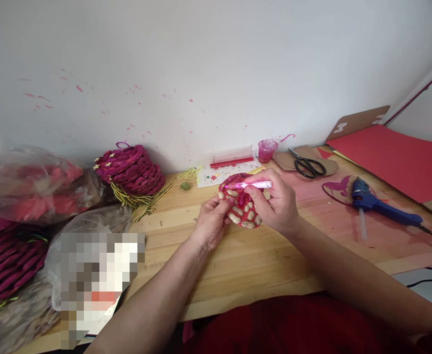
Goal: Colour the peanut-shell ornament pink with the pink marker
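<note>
My left hand [214, 220] is closed on the lower left edge of a round red craft piece [246, 216] with several whole peanuts set on its face. Some of the peanuts and the upper part of the piece carry wet-looking pink paint. In my right hand [278, 201], pinched between thumb and fingers, is a white-handled paintbrush [258, 185]. Its pink-stained tip points left and meets or nearly meets the piece's upper left edge. The underside of the piece and some of my left fingers are hidden.
A cup of pink paint [266, 150] stands by the wall, beside black-handled scissors [308, 166] on cardboard. To the right lie a blue glue gun [385, 205] and red sheets [393, 152]. Braided magenta bundles [135, 169] and plastic bags [35, 182] crowd the left side.
</note>
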Demonstrator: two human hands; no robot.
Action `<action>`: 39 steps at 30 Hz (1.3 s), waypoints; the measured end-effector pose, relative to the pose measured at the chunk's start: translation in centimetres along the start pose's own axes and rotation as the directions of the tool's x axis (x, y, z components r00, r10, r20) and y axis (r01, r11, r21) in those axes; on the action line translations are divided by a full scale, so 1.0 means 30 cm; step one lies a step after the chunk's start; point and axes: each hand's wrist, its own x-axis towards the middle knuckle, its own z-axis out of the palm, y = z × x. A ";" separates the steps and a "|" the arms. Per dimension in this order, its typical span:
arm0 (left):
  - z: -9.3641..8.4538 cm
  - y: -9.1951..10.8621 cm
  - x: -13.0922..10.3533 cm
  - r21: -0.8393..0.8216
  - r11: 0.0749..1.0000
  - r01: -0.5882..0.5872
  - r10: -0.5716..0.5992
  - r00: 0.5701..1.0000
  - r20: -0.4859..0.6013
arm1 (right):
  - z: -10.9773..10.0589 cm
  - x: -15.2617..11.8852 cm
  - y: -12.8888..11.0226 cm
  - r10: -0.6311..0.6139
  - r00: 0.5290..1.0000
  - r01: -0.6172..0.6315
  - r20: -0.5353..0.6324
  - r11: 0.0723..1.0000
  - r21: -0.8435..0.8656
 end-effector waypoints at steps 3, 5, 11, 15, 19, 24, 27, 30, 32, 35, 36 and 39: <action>-0.002 -0.004 0.003 0.003 1.000 -0.005 0.005 1.000 -0.003 | 0.000 0.001 -0.002 -0.029 0.999 0.029 0.034 1.000 -0.006; -0.004 -0.007 0.004 0.005 1.000 -0.007 0.007 1.000 -0.007 | -0.001 0.002 -0.004 -0.047 0.999 0.047 0.027 0.999 -0.025; -0.013 -0.016 0.003 0.022 1.000 -0.008 0.009 1.000 -0.024 | 0.000 0.002 -0.005 -0.096 0.995 0.096 0.019 0.995 -0.032; -0.017 -0.024 0.005 0.029 1.000 -0.012 0.013 1.000 -0.027 | -0.005 0.007 0.003 -0.074 0.997 0.074 0.006 0.997 -0.035; -0.022 -0.030 0.009 0.023 1.000 -0.008 0.008 1.000 -0.018 | -0.017 0.011 0.016 0.050 0.998 -0.048 -0.036 0.998 0.047; -0.023 -0.026 0.004 0.051 0.999 -0.014 0.014 1.000 -0.001 | -0.017 0.011 0.026 0.102 0.995 -0.101 -0.007 0.988 0.120; -0.023 -0.024 0.001 0.047 0.999 -0.006 0.006 1.000 -0.004 | -0.015 0.011 0.033 0.116 0.992 -0.111 -0.039 0.986 0.124; -0.022 -0.025 0.001 0.024 1.000 -0.003 0.002 1.000 0.004 | -0.016 0.012 0.033 0.112 0.993 -0.107 -0.028 0.982 0.155; -0.023 -0.026 0.003 0.029 1.000 -0.006 0.006 1.000 0.007 | -0.017 0.013 0.029 0.099 0.995 -0.095 -0.022 0.986 0.139; -0.024 -0.030 0.005 0.033 0.999 -0.014 0.014 1.000 0.002 | -0.018 0.014 0.028 0.103 0.994 -0.097 -0.041 0.988 0.122; -0.024 -0.031 0.006 0.035 0.999 -0.017 0.017 1.000 0.001 | -0.018 0.014 0.028 0.109 0.993 -0.102 -0.042 0.986 0.131; -0.027 -0.033 0.007 0.060 0.998 -0.031 0.030 1.000 0.003 | -0.019 0.014 0.029 0.109 0.993 -0.102 -0.034 0.983 0.154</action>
